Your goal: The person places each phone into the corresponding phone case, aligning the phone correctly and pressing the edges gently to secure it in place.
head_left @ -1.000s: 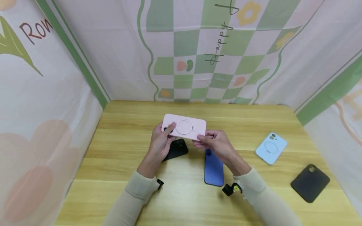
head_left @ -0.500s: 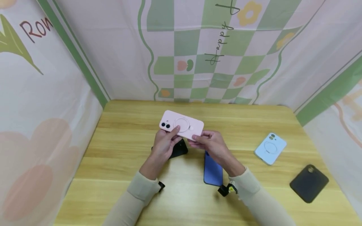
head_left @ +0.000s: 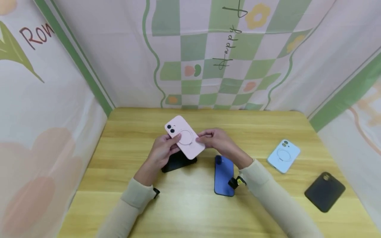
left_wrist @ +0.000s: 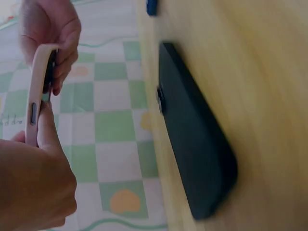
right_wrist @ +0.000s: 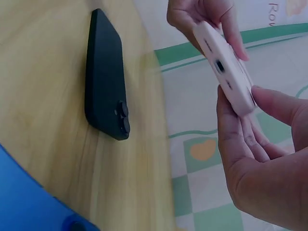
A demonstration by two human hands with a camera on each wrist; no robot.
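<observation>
A white curtain [head_left: 59, 109] with a green stripe hangs at the left. The left hand [head_left: 160, 151], in a beige sleeve [head_left: 123, 210], has its grip pinching the lower-left long edge of a pink-cased phone, thumb on the back beside the thin ring. Under it, a black phone [head_left: 179, 163] lies on the wooden counter [head_left: 184, 215], well below the raised one. The pink-cased phone [head_left: 187, 138] is held slanted above the counter, back and two lenses facing up, lens end toward the upper left. The right hand [head_left: 219, 140] pinches its upper-right edge, thumb on the back. Below this hand lies a blue phone [head_left: 223, 178]. Farther right are a light blue phone case [head_left: 283, 156] with a ring and, nearer the corner, a black phone case [head_left: 324, 192].
</observation>
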